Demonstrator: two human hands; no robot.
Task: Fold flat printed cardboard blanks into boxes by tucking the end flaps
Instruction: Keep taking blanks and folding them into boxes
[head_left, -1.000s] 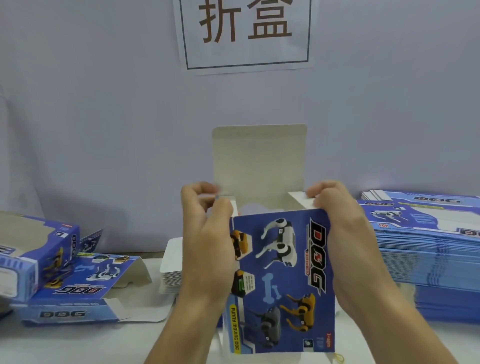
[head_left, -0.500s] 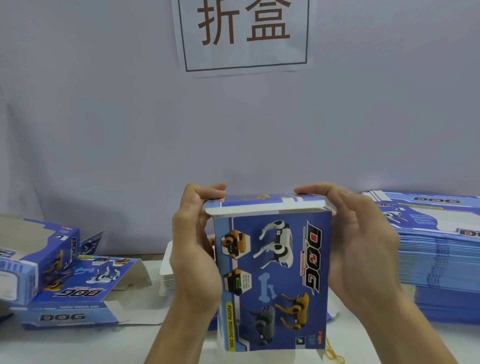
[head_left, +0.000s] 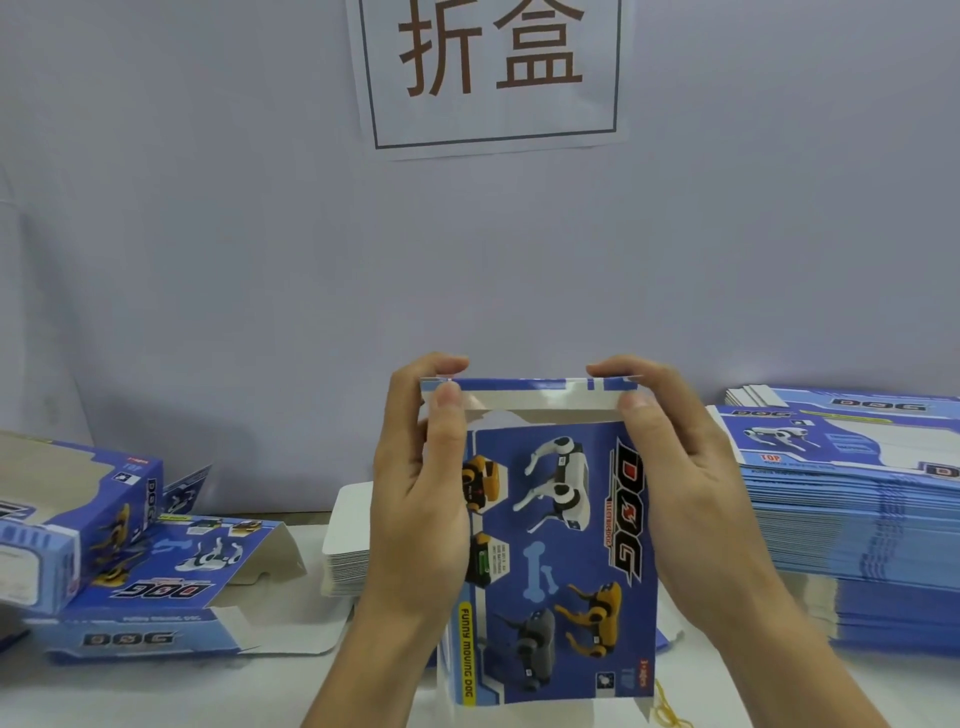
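A blue printed "DOG" box (head_left: 561, 551) stands upright on the table in front of me, its printed face toward me. Its top flap (head_left: 535, 396) is bent over the upper end, the white tuck edge showing just above the front panel. My left hand (head_left: 415, 499) grips the box's left side, thumb pinching the flap's left corner. My right hand (head_left: 685, 499) holds the right side, thumb and fingers pinching the flap's right corner.
A tall stack of flat blue blanks (head_left: 852, 519) lies at the right. At the left sit a folded box (head_left: 67, 525) and an opened blank (head_left: 171, 587). A pile of white cards (head_left: 348, 545) stands behind the box. A sign (head_left: 491, 73) hangs on the wall.
The tall top flap that stood upright a second ago has been folded down over the box's top. Both hands moved up to its corners and now pinch its tuck edge.
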